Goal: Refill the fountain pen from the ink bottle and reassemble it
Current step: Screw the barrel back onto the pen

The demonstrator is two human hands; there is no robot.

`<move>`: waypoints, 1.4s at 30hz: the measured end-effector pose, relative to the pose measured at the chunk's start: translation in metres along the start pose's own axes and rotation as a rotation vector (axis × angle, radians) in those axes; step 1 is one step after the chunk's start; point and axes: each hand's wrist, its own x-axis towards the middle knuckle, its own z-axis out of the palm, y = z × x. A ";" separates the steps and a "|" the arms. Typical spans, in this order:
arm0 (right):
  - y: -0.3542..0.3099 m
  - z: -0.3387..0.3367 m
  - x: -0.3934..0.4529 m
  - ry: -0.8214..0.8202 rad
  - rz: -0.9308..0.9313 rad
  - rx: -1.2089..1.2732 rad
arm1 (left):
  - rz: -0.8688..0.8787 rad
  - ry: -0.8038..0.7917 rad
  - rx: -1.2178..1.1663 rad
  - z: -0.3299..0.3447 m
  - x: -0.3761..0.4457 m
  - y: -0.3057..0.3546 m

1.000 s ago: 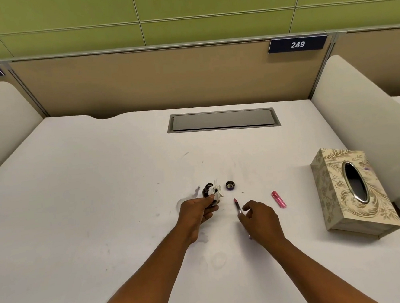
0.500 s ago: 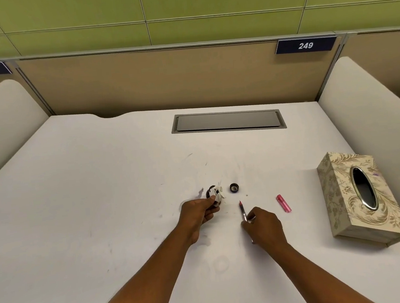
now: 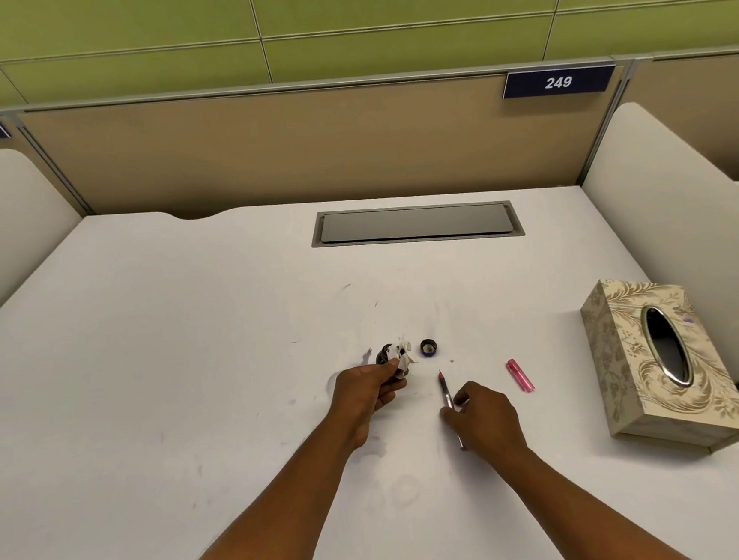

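Refilling seems in hand: left hand (image 3: 368, 391) grips the open ink bottle (image 3: 386, 354) with a tissue (image 3: 403, 353); right hand (image 3: 482, 417) pinches the pen (image 3: 446, 391), nib near the bottle. Next, the nib probably must enter the mouth carefully.

A patterned tissue box (image 3: 661, 366) sits on the white desk (image 3: 145, 388) at the right. A grey cable hatch (image 3: 416, 224) lies near the partition, under sign 249 (image 3: 558, 82).
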 end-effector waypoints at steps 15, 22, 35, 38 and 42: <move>-0.061 -0.026 0.004 -0.111 -0.166 0.528 | 0.085 -0.095 -0.058 -0.010 -0.013 0.007; -0.086 -0.019 0.000 -0.163 -0.219 0.585 | 0.113 -0.105 -0.046 -0.026 -0.024 0.013; -0.160 0.012 -0.004 -0.219 -0.352 0.530 | 0.171 0.179 -0.272 -0.112 -0.048 0.025; -0.186 0.032 -0.008 -0.284 -0.400 0.495 | 0.191 0.265 -0.340 -0.142 -0.056 0.024; -0.225 0.069 -0.026 -0.393 -0.481 0.423 | 0.222 0.387 -0.434 -0.179 -0.073 0.015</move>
